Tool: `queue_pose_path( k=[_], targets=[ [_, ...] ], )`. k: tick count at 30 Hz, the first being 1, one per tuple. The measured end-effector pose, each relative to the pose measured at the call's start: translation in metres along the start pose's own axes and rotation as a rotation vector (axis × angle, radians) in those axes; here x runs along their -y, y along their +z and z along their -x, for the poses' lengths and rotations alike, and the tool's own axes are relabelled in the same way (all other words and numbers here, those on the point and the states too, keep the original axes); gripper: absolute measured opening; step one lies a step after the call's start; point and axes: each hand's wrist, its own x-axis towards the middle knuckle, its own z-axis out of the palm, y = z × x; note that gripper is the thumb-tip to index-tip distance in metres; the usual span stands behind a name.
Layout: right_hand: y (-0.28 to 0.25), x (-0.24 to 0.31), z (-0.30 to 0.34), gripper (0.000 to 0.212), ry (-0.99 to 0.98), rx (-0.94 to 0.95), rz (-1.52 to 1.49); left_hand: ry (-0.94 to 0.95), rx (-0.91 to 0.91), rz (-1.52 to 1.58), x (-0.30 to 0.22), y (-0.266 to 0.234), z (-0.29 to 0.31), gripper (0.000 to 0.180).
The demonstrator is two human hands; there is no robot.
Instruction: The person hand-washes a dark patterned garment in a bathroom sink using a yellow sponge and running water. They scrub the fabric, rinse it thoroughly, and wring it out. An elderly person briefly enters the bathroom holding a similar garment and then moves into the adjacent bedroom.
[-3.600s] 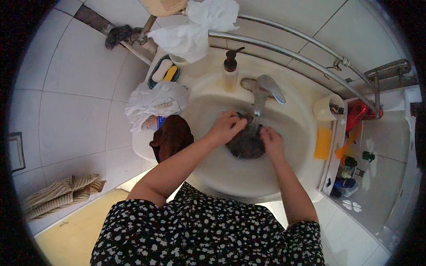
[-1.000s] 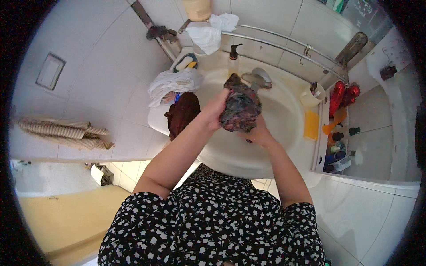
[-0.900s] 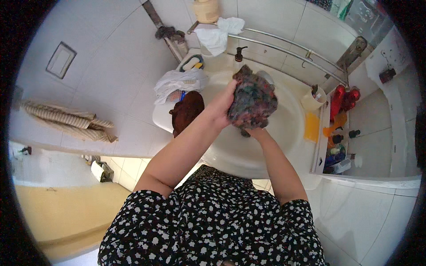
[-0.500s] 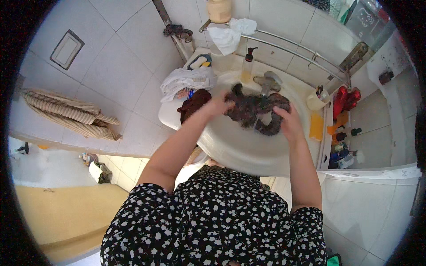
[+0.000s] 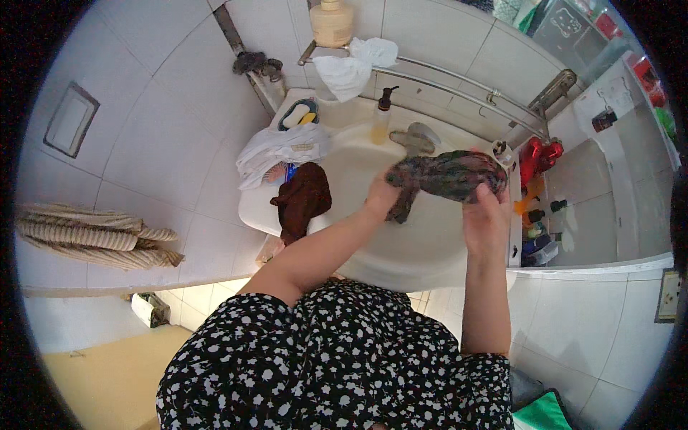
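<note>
A dark patterned cloth (image 5: 453, 174) is stretched sideways above the white washbasin (image 5: 362, 240), bunched into a thick roll with one end hanging down. My left hand (image 5: 383, 195) is closed on its left end, the fingers partly hidden by the fabric. The right end lies in the grip of my right hand (image 5: 486, 209), thumb toward me. Just behind the cloth stands the metal faucet (image 5: 416, 138). On the basin's left rim, a dark brown cloth (image 5: 304, 201) lies against a folded white cloth (image 5: 279, 152).
Behind the basin are a pump bottle (image 5: 380, 122), a soap dish (image 5: 298, 113) and a metal towel rail (image 5: 459, 89) with a white cloth (image 5: 351, 68) over it. An open cabinet (image 5: 595, 208) borders the right side. A striped towel (image 5: 93, 236) hangs on the left wall.
The cloth has been lifted from low in the basin and pulled out lengthwise. Both hands have shifted right, and the whole view has turned a little.
</note>
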Motion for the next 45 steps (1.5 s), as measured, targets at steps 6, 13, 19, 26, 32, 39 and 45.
queue_pose_path(
  k=[6,13,19,26,32,39,45],
  targets=[
    [-0.088,-0.084,0.018,0.059,0.494,-0.45,0.035,-0.297,0.063,0.889,-0.082,-0.011,0.015,0.023],
    [-0.065,-0.137,0.019,0.071,0.516,0.067,-0.657,-0.375,0.183,1.179,-0.065,-0.011,0.021,0.027],
    [-0.083,-0.124,-0.008,0.053,0.403,-0.228,-0.314,-0.474,0.338,0.326,-0.037,-0.059,0.019,0.04],
    [-0.025,-0.079,-0.017,0.063,0.3,0.116,0.229,-0.654,0.6,1.162,-0.017,-0.055,0.011,0.065],
    [-0.048,-0.1,-0.012,0.045,0.382,-0.042,-0.086,-0.493,0.269,0.981,-0.047,-0.02,0.001,0.029],
    [-0.04,-0.106,-0.017,0.033,0.538,-0.174,-0.495,-0.034,0.323,0.347,-0.099,-0.011,0.01,0.02],
    [-0.064,-0.111,-0.039,0.031,0.762,-0.04,-0.385,0.207,0.467,-0.038,-0.128,-0.004,0.004,0.02]
  ],
)
